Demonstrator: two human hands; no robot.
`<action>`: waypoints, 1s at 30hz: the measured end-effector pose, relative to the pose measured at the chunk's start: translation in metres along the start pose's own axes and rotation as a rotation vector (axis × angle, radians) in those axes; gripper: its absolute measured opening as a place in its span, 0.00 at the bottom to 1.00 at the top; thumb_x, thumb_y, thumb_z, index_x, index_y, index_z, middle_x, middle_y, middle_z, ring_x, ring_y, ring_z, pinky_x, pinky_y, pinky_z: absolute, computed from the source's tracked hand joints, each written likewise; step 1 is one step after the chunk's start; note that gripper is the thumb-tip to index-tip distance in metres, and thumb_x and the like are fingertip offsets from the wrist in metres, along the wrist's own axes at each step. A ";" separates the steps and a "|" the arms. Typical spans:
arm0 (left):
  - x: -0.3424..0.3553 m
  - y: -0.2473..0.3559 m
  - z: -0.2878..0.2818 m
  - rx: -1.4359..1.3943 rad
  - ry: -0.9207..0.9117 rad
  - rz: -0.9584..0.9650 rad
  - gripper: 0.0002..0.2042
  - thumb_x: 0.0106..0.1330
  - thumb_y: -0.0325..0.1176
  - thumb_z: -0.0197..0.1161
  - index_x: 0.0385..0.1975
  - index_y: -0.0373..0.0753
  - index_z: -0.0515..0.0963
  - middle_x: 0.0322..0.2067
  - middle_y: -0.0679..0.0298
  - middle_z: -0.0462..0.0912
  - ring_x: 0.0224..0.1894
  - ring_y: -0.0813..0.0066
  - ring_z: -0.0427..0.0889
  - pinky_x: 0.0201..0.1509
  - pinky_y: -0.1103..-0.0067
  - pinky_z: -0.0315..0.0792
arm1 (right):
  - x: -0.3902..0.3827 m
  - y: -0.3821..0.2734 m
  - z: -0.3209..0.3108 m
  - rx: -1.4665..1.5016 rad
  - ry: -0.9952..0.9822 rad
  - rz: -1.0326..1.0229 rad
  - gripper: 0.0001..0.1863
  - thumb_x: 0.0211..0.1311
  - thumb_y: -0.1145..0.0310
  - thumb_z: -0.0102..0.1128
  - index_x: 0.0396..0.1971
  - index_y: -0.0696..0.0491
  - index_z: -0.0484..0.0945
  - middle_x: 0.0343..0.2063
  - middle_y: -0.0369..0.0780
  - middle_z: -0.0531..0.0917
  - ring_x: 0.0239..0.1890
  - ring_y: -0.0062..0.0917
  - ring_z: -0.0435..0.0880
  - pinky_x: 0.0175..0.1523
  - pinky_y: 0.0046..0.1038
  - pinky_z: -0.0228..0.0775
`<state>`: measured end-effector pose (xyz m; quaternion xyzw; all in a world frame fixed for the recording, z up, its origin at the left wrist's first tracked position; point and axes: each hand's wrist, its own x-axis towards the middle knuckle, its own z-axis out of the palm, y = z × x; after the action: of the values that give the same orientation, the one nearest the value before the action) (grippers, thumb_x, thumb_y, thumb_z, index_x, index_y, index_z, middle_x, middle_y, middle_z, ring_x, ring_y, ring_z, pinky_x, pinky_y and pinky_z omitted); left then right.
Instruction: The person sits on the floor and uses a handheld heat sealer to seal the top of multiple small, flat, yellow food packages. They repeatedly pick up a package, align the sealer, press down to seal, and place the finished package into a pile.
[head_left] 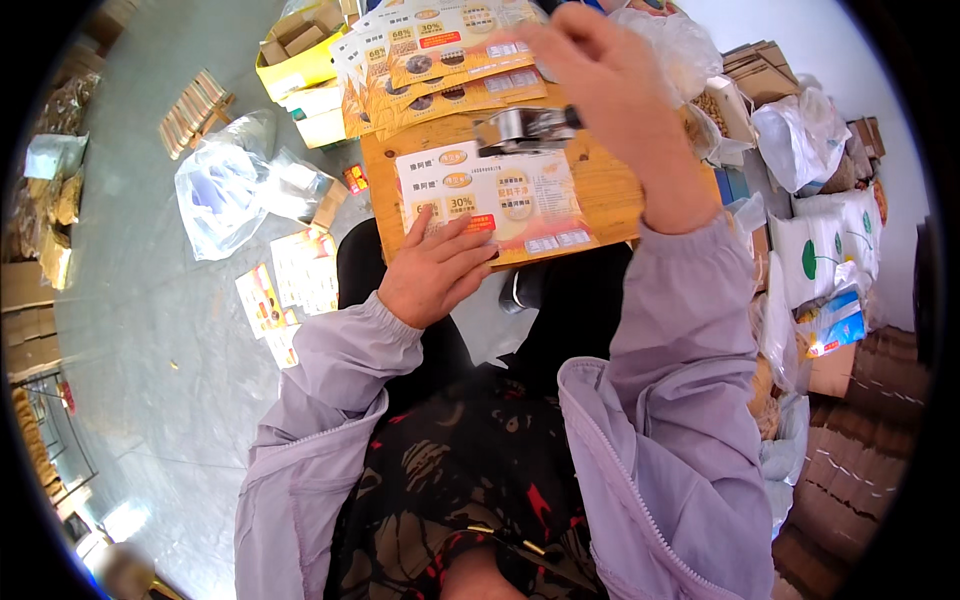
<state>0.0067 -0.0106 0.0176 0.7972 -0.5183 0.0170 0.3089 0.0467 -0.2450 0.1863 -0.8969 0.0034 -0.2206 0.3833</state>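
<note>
My left hand point(437, 262) lies open, its fingers spread over the lower left part of a printed cardboard sheet point(540, 215) in white, yellow and red. At least one similar sheet shows behind its upper edge. Motion blurs my right hand point(605, 85), which is over the table's far right side; its fingertips are smeared and I cannot make out whether they hold anything. Just below it, a small silver metal device with dark ends point(530, 130) overlaps the sheets' upper edge. Several more printed sheets point(440, 60) are fanned in a pile at the far left of the table.
The sheets rest on a small wooden table point(620, 190). On the floor at left are loose printed sheets point(300, 270), clear plastic bags point(225, 190) and a wooden stool point(195, 110). A yellow carton point(300, 65) stands beyond. Bags point(800, 140) and stacked cardboard point(845, 480) line the right.
</note>
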 end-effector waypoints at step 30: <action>0.081 -0.002 -0.094 -0.092 0.814 -0.153 0.08 0.64 0.20 0.67 0.42 0.34 0.84 0.40 0.58 0.89 0.44 0.72 0.88 0.50 0.80 0.78 | -0.047 0.055 -0.118 0.071 0.117 0.170 0.21 0.71 0.59 0.61 0.22 0.53 0.65 0.19 0.24 0.59 0.25 0.09 0.54 0.28 0.19 0.45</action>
<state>0.0741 -0.0284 0.1210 0.7470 -0.2933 0.2848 0.5242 -0.0339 -0.3572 0.2017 -0.8648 0.0938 -0.2392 0.4314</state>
